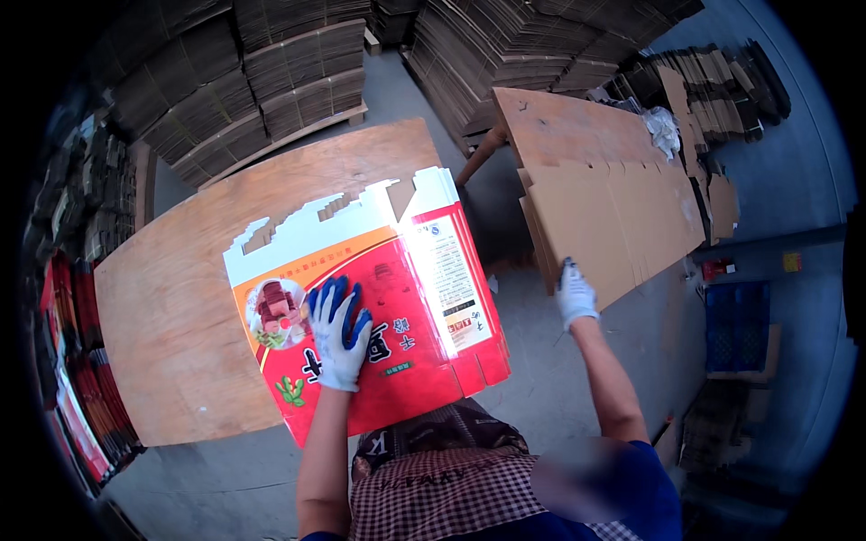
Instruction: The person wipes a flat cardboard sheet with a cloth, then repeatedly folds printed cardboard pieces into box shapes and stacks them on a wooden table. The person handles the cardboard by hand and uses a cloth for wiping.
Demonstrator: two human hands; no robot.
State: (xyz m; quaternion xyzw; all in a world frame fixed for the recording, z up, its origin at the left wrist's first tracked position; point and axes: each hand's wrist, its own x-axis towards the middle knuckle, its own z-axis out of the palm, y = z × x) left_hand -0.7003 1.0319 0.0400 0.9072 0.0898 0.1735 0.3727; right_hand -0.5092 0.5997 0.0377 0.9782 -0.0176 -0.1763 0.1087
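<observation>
My left hand [341,335], in a white glove with blue-coated fingers, lies flat with spread fingers on a printed flattened carton [410,361]. The carton is red, orange and white, with a picture of meat on a plate, and several layers show at its right edge. It rests on a wooden table [180,334] and overhangs the near edge. Off to the right, my right hand [576,297], gloved too, grips the near-left edge of a plain brown cardboard sheet [622,216]. That sheet tops a stack; the underside of my grip is hidden.
A second wooden table [577,126] bears the brown sheets, with a gap between the tables. Tall stacks of flattened cartons [307,72] stand behind on pallets. Red printed cartons [81,361] are piled at the left. A blue crate [735,325] stands on the right.
</observation>
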